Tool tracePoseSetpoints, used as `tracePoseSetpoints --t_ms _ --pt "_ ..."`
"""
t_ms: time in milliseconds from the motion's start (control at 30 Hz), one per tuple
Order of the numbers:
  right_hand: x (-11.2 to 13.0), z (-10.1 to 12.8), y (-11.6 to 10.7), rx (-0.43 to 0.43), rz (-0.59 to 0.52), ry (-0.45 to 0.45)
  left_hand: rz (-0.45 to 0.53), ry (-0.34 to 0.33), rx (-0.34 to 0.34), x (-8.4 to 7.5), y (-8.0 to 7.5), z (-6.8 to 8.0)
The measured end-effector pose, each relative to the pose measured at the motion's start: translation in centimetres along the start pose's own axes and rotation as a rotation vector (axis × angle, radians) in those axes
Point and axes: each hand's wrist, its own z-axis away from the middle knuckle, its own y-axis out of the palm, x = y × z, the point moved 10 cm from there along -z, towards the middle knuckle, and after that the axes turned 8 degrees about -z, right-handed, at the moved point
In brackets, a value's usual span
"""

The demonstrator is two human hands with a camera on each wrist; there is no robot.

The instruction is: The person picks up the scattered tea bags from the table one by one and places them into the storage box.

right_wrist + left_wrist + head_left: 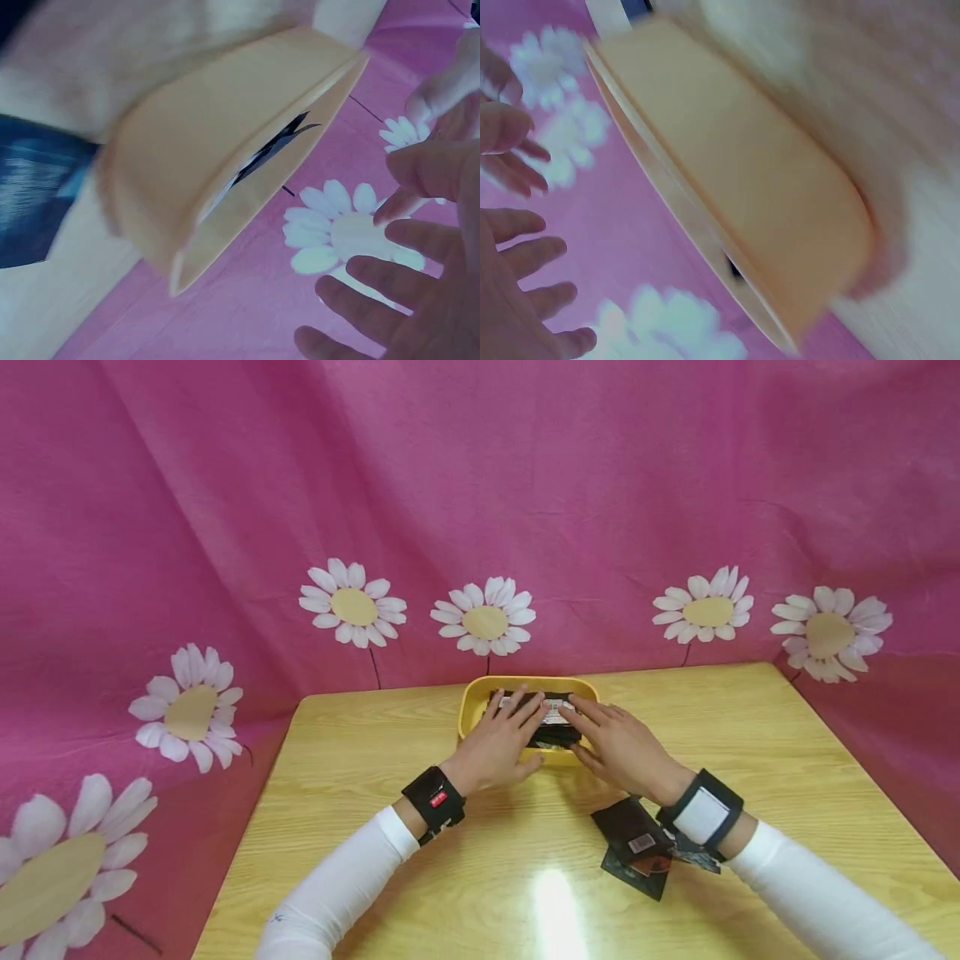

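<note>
Two white sleeves (337, 885), thin and close-fitting, are met at the wrists by black straps (701, 818), the right one faced with a pale panel. Beside the right strap, loose packets (626, 822) are spread on the table (375, 768): flat, dark and roughly rectangular, overlapped at odd angles, one marked with a small pale label. By these, the right hand (628, 753) is neighboured far more closely than the left hand (497, 745).

Farther on, both hands are held palm down, fingers extended and spread, released, with nothing seen grasped by either. In the wrist views the fingers are shown apart from the walls of the bin (467, 714). It is set just ahead of the wrists, its long axis laid left to right, across the line of reach; one end is overhung by each hand, so neither is clearly nearer. Its walls are smooth, yellow, seemingly plastic, rounded at the corners. Inside, dark packets (558, 732) are piled, white-labelled on top.

Behind the table's grained edge, a creased pink cloth (600, 485) is hung, printed with white daisies (483, 622).
</note>
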Motion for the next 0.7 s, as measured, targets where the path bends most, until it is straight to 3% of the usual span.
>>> tracePoseSetpoints --t_ms 200,300,500,633,700 --pt "-0.6 5.6 -1.6 -0.047 -0.012 0.016 0.055 0.123 -0.029 -5.8 -1.3 1.2" --pt "-1.0 7.8 -1.7 -0.036 -0.009 0.042 0.087 0.163 0.004 -8.3 -1.3 1.2" --pt "-1.5 10.6 0.3 0.072 -0.041 0.129 0.137 0.202 0.168 -12.5 1.8 0.4" --pt "-1.9 12.4 2.4 0.156 -0.061 0.186 0.155 0.199 0.287 -14.5 4.1 -0.1" --pt "-2.1 13.1 3.1 0.189 -0.067 0.2 0.152 0.205 0.31 -15.3 4.7 -0.3"
